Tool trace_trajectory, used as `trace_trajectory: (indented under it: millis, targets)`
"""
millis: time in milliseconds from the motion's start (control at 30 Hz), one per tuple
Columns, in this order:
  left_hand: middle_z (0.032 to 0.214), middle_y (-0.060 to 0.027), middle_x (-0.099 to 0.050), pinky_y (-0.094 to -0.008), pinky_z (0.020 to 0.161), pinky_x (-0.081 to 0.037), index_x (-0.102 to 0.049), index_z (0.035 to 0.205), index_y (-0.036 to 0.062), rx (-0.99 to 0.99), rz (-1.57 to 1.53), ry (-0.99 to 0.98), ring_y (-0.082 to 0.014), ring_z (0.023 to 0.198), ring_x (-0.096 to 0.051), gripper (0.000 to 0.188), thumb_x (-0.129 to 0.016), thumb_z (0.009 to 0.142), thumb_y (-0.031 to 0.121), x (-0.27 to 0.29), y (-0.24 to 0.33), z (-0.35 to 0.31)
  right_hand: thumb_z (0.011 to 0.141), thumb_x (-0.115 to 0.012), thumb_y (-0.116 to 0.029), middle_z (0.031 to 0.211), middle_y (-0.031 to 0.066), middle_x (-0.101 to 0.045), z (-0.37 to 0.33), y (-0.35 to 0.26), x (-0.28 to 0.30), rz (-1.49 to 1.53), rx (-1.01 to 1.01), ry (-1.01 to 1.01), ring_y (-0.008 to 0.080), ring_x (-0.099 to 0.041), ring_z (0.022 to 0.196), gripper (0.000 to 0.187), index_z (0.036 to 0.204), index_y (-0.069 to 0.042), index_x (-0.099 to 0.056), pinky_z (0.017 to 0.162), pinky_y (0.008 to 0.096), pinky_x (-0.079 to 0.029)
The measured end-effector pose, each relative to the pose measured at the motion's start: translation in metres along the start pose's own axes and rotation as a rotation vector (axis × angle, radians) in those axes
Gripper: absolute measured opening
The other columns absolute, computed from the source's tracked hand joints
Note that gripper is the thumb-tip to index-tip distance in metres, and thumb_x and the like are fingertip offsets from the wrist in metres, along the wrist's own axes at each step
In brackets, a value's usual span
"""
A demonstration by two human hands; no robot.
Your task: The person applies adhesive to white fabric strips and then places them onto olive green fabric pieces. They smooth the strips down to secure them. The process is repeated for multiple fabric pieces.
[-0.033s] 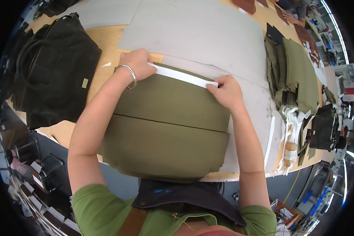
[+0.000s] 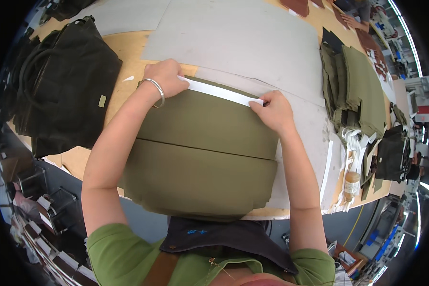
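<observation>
Strip of white tape [image 2: 219, 92] lies between the left hand [image 2: 171, 81] and the right hand [image 2: 274, 112], each holding one end. Under it, the green cloth [image 2: 200, 126] spreads from the hands toward the body. This looks like lining up; next likely calls for keeping it straight. Left of the left hand, a black bag [image 2: 73, 86] sits on the worktop [image 2: 128, 50].

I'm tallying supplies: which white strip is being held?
The white strip near the olive panel's far edge: left hand and right hand grip its ends. The loose strip and bunched strips lie untouched rightward.
</observation>
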State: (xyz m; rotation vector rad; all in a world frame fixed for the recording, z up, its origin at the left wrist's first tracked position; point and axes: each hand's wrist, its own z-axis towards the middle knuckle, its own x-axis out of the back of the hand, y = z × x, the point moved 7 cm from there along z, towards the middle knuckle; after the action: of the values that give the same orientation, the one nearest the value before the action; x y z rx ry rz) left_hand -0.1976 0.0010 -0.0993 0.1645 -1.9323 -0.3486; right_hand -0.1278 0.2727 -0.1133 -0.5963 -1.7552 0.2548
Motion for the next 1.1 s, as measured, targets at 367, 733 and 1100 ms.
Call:
trace_trajectory:
  millis: [367, 733, 1100]
  targets:
    - [0.092, -0.0173, -0.069, -0.0364, 0.093, -0.044, -0.07, 0.091, 0.0038, 0.034, -0.056, -0.008, -0.032, 0.09, -0.063, 0.031, -0.066, 0.07, 0.027, -0.001, -0.003, 0.0, 0.074, -0.067, -0.018, 0.102, 0.003, -0.058, -0.008, 0.022, 0.039, 0.154, 0.11, 0.211, 0.0195, -0.058, 0.089, 0.011, 0.082, -0.014, -0.071, 0.079, 0.0353, -0.049]
    - [0.089, -0.0172, -0.069, -0.0359, 0.091, -0.044, -0.071, 0.086, 0.0034, 0.008, -0.059, -0.03, -0.031, 0.087, -0.065, 0.032, -0.068, 0.068, 0.03, 0.001, -0.002, 0.002, 0.071, -0.074, -0.032, 0.103, 0.005, -0.062, -0.008, 0.022, 0.017, 0.057, -0.015, 0.134, 0.02, -0.061, 0.09, 0.022, 0.082, -0.012, -0.071, 0.08, 0.0343, -0.05]
    - [0.08, -0.0164, -0.069, -0.0339, 0.074, -0.051, -0.07, 0.081, 0.0005, -0.007, -0.049, 0.017, -0.0267, 0.078, -0.066, 0.034, -0.073, 0.066, 0.031, -0.004, -0.008, 0.008, 0.067, -0.075, -0.025, 0.098, 0.0038, -0.062, -0.007, 0.021, 0.014, 0.108, -0.053, 0.129, 0.0177, -0.06, 0.082, 0.034, 0.096, -0.011, -0.063, 0.076, 0.0323, -0.05]
